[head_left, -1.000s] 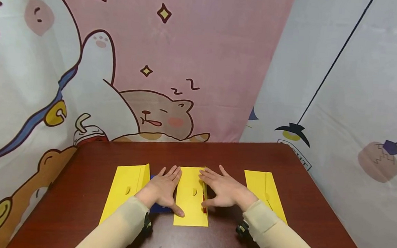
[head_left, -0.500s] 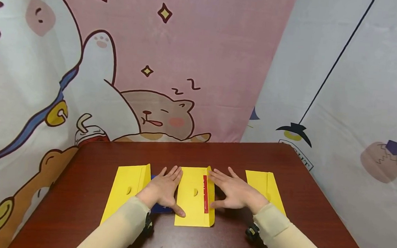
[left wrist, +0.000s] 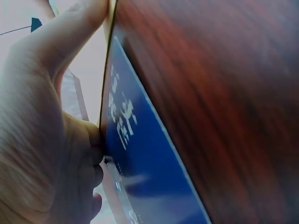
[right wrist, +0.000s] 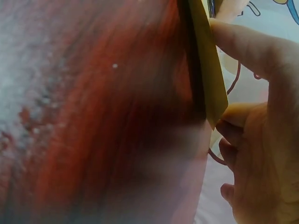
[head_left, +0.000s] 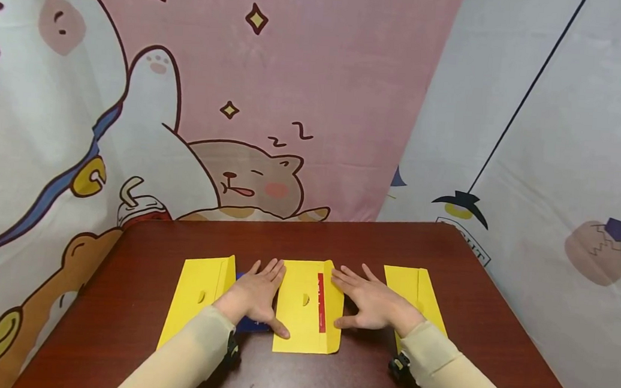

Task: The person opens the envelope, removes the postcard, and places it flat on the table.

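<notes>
A yellow envelope (head_left: 292, 319) lies in the middle of the table, its flap (head_left: 335, 316) folded out to the right. Along the opening shows a red strip (head_left: 321, 303) with white marks. My left hand (head_left: 251, 298) rests spread at the envelope's left edge, thumb over its lower left part. Under that hand, partly hidden, is a flat blue item (left wrist: 149, 163) with white lettering. At the flap's outer edge are the thumb and straight fingers of my right hand (head_left: 370, 303); the right wrist view shows thumb and forefinger against the yellow edge.
A second yellow envelope (head_left: 190, 288) lies at the left, overlapping the blue item's side. To the right a third one (head_left: 408, 282) is partly covered by my right hand and sleeve. Behind the dark red wooden table (head_left: 307, 239) hangs a printed cartoon curtain (head_left: 349, 100).
The middle envelope's flap has swung open to the right and now lies flatter, exposing the red strip. My right hand has moved right with it; the left hand has stayed put.
</notes>
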Action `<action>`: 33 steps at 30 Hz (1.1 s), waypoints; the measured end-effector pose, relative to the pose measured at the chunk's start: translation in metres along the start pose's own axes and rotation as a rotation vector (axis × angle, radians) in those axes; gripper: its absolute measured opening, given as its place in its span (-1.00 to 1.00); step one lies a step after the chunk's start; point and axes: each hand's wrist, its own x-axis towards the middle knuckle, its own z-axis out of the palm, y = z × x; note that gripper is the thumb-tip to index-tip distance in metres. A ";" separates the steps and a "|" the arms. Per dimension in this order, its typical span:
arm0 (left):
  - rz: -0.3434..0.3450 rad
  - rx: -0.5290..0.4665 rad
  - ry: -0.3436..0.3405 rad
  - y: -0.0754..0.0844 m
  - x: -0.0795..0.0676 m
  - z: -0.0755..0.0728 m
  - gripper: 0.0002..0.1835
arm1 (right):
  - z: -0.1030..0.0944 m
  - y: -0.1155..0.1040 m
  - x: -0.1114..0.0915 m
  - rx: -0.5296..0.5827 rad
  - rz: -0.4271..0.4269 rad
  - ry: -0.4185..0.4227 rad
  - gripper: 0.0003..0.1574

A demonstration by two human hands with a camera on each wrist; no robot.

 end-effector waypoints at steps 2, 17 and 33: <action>0.000 -0.005 -0.003 0.000 0.000 -0.001 0.69 | 0.002 0.001 -0.001 -0.004 0.003 -0.006 0.26; -0.008 -0.040 -0.033 0.002 0.003 -0.005 0.70 | 0.011 0.004 -0.002 -0.004 0.023 -0.036 0.28; -0.016 -0.069 -0.047 0.007 0.006 -0.010 0.68 | 0.012 0.004 -0.003 -0.012 0.030 -0.043 0.28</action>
